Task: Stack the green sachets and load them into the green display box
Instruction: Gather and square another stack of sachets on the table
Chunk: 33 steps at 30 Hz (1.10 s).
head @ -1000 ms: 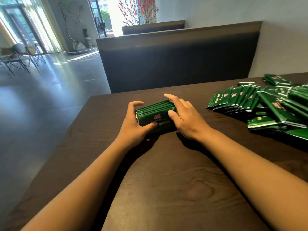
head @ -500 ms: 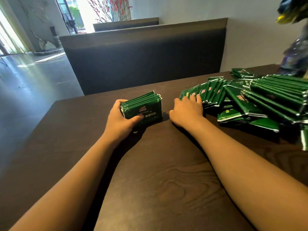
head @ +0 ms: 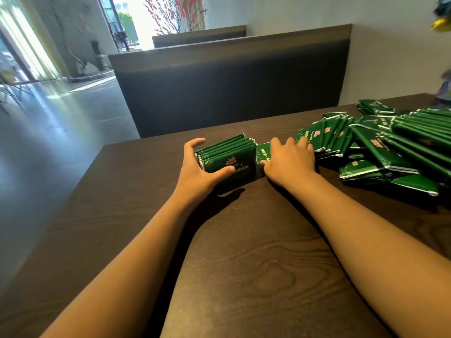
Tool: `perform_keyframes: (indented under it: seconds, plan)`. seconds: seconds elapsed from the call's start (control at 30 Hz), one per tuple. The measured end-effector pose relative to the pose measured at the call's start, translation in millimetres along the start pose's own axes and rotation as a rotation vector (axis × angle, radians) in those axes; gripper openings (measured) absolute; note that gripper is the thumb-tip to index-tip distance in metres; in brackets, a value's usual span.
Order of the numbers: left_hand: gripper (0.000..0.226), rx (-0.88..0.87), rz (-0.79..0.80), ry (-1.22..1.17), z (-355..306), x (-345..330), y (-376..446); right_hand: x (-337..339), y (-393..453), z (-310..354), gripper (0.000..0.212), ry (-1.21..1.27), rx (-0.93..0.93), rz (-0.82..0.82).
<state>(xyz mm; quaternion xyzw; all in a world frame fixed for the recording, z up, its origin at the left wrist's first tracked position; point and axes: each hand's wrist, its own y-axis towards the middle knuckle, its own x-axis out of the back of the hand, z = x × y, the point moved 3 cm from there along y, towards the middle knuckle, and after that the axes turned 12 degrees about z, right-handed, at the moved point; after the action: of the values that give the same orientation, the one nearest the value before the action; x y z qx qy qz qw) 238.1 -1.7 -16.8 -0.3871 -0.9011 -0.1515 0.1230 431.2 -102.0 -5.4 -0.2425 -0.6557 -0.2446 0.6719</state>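
A stack of green sachets (head: 227,157) stands on edge on the dark wooden table (head: 244,252). My left hand (head: 199,170) grips it from the left, thumb across its front face. My right hand (head: 289,158) lies flat on a single green sachet (head: 262,153) just right of the stack, fingers reaching the edge of the loose pile of green sachets (head: 380,147) spread over the table's right side. No green display box is in view.
A dark upholstered bench back (head: 231,81) runs along the table's far edge. The table's left edge drops to a shiny floor (head: 48,130). A blurred object (head: 444,91) stands at the far right.
My right hand let go of the stack, went right to the loose pile, and now comes back with one sachet under it. My left hand stays on the stack.
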Motion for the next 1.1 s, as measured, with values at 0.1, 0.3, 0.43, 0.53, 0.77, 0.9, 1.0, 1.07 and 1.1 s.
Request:
perform_keyframes:
  seconds: [0.1, 0.3, 0.43, 0.53, 0.77, 0.9, 1.0, 1.07, 1.1]
  plan:
    - [0.090, -0.007, 0.004, -0.018, -0.6, 0.2, -1.9, -2.8, 1.0, -0.9, 0.052, -0.030, -0.030, 0.074]
    - [0.088, -0.022, -0.003, 0.020, 0.0, -0.2, -1.1, 1.1, -0.9, 1.7, 0.054, 0.063, 0.009, 0.082]
    - [0.085, -0.029, -0.068, 0.046, 3.6, 1.8, 0.1, 2.9, -3.0, 4.9, 0.072, 0.273, 0.101, 0.070]
    - [0.084, -0.030, -0.147, 0.051, 5.3, 4.8, -0.1, 2.3, -5.6, 8.2, 0.082, 0.474, 0.178, 0.067]
    - [0.082, -0.006, -0.229, 0.016, 8.6, 8.5, -0.1, 8.2, -4.2, 3.0, 0.052, 0.618, 0.118, -0.228]
    - [0.081, 0.002, -0.186, 0.007, 8.9, 7.3, 1.8, 14.8, -5.6, -3.6, 0.015, 0.695, 0.160, -0.402]
    - [0.075, 0.008, -0.146, -0.007, 6.9, 5.7, 2.2, 20.7, -12.9, 2.7, 0.015, 0.651, 0.305, -0.543]
    - [0.067, 0.007, -0.129, -0.018, 5.0, 3.5, 1.8, 24.6, -19.7, 13.6, 0.019, 0.528, 0.435, -0.632]
    - [0.061, 0.007, -0.125, -0.027, 3.3, 2.7, 1.4, 24.6, -21.2, 19.1, 0.022, 0.478, 0.488, -0.636]
